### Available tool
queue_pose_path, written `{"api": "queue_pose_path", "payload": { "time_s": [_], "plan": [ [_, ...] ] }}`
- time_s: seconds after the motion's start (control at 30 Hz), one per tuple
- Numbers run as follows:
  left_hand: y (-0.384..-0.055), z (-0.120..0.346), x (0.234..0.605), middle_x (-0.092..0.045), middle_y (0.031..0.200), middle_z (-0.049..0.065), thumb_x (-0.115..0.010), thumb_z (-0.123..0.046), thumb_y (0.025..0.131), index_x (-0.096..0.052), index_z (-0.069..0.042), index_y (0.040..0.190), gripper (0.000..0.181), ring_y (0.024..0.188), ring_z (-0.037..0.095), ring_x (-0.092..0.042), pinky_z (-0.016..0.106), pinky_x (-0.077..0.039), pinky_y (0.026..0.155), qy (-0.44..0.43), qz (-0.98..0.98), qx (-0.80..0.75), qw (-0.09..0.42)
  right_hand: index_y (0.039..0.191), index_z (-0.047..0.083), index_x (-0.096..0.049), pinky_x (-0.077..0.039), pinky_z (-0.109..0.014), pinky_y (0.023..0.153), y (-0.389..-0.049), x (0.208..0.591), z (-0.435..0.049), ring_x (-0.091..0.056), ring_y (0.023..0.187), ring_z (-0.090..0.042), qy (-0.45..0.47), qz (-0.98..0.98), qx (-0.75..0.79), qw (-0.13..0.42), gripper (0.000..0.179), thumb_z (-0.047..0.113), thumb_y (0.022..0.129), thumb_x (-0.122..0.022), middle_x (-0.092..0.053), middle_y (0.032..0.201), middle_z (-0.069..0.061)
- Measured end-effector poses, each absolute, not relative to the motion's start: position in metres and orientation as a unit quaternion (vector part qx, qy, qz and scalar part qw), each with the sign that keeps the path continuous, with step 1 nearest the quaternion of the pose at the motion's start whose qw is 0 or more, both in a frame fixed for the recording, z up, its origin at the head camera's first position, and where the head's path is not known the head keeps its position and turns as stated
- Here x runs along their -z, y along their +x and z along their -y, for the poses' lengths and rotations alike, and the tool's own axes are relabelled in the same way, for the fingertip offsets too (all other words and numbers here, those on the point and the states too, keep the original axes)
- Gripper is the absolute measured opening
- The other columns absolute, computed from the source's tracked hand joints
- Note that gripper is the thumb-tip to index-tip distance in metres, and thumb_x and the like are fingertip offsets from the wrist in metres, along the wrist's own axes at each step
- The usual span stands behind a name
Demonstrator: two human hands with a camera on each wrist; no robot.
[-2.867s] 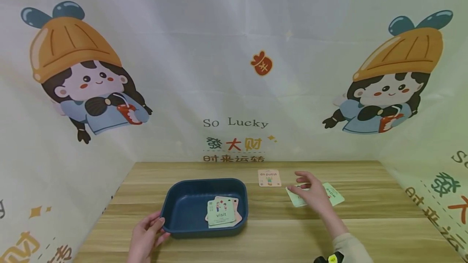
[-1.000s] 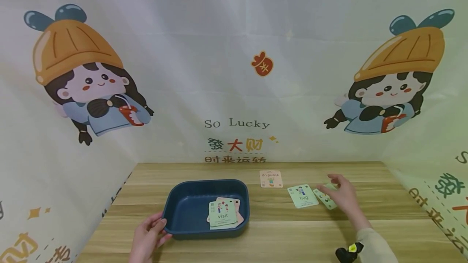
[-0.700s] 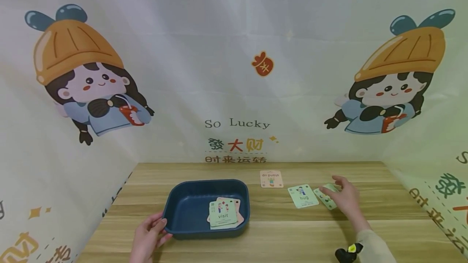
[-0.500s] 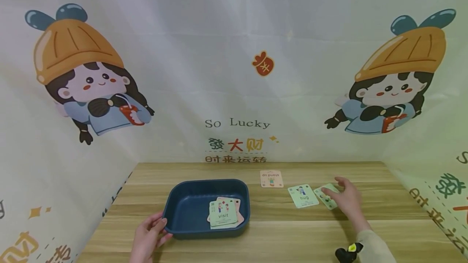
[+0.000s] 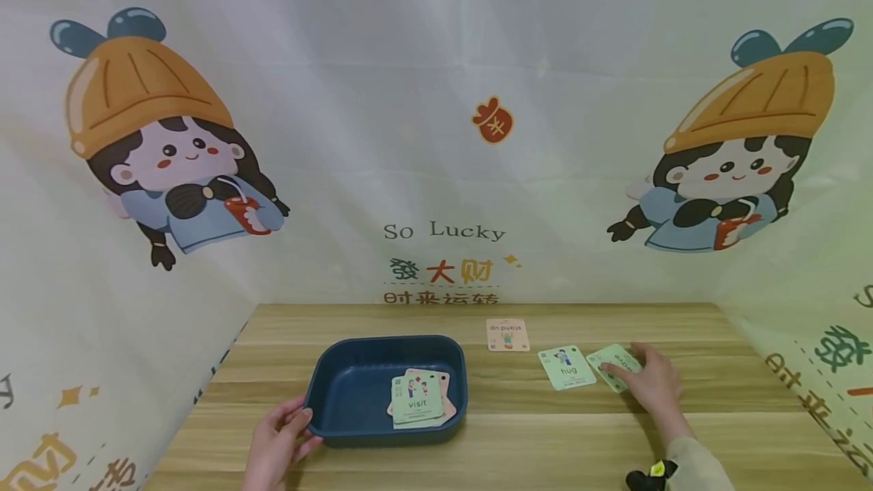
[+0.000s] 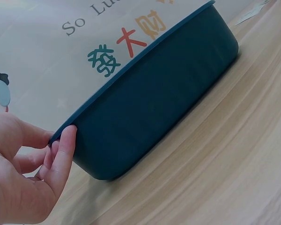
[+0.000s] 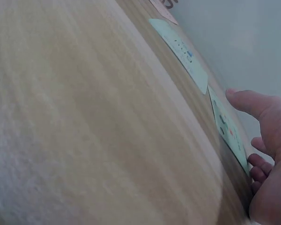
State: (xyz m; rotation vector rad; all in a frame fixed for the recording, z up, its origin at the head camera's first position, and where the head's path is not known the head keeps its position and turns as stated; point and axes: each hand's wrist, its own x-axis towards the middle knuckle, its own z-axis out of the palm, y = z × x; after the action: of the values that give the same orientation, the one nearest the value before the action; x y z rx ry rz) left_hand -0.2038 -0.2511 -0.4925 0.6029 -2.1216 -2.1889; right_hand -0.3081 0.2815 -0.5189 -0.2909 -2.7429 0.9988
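Observation:
At the left end of the dark blue tray (image 5: pixel 348 400), my left hand (image 5: pixel 278 434) pinches the rim at its near corner. The left wrist view shows thumb and fingers on either side of the tray's edge (image 6: pixel 131 98). Inside lie several cards, a green "visit" card (image 5: pixel 417 400) on top. My right hand (image 5: pixel 652 381) is over a green "wave" card (image 5: pixel 603 355) lying on the table, thumb above it and fingertips at its right edge. In the right wrist view the thumb is stretched out over this card (image 7: pixel 226 126).
A green "hug" card (image 5: pixel 567 367) lies just left of the "wave" card. Farther back is a pink "stand up" card (image 5: pixel 508 335), upside down to me. The wooden table (image 5: pixel 525 438) ends against a printed cloth backdrop (image 5: pixel 436 135).
My right hand has moved right from the "hug" card to the "wave" card and lowered, its fingers now at that card's right edge. My left hand stays on the tray rim.

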Motion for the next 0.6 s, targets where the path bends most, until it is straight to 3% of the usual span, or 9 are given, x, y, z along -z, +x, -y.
{"api": "queue_pose_path", "payload": {
  "time_s": [0.33,0.6],
  "plan": [
    [-0.2047,0.2504,0.4922,-0.046,0.104,0.013,-0.048,-0.007,0.093,-0.035,0.007,0.133,0.045,0.078,0.014,-0.052,0.025,-0.056,0.068,0.195,0.683,0.704,0.016,0.133,-0.004,-0.035,-0.023,-0.062,0.088,-0.3058,0.5232,-0.282,-0.024,0.115,-0.054,-0.092,0.936,-0.331,0.078,0.092,0.053,0.071,-0.07,-0.028,0.13,-0.037],
    [-0.2041,0.25,0.4926,-0.046,0.101,0.01,-0.046,-0.005,0.093,-0.035,0.007,0.133,0.044,0.076,0.011,-0.051,0.024,-0.056,0.068,0.192,0.685,0.702,0.021,0.131,-0.005,-0.038,-0.024,-0.06,0.085,-0.3045,0.5222,-0.282,-0.025,0.112,-0.053,-0.08,0.943,-0.315,0.078,0.092,0.054,0.069,-0.072,-0.028,0.127,-0.038]
  ]
}}
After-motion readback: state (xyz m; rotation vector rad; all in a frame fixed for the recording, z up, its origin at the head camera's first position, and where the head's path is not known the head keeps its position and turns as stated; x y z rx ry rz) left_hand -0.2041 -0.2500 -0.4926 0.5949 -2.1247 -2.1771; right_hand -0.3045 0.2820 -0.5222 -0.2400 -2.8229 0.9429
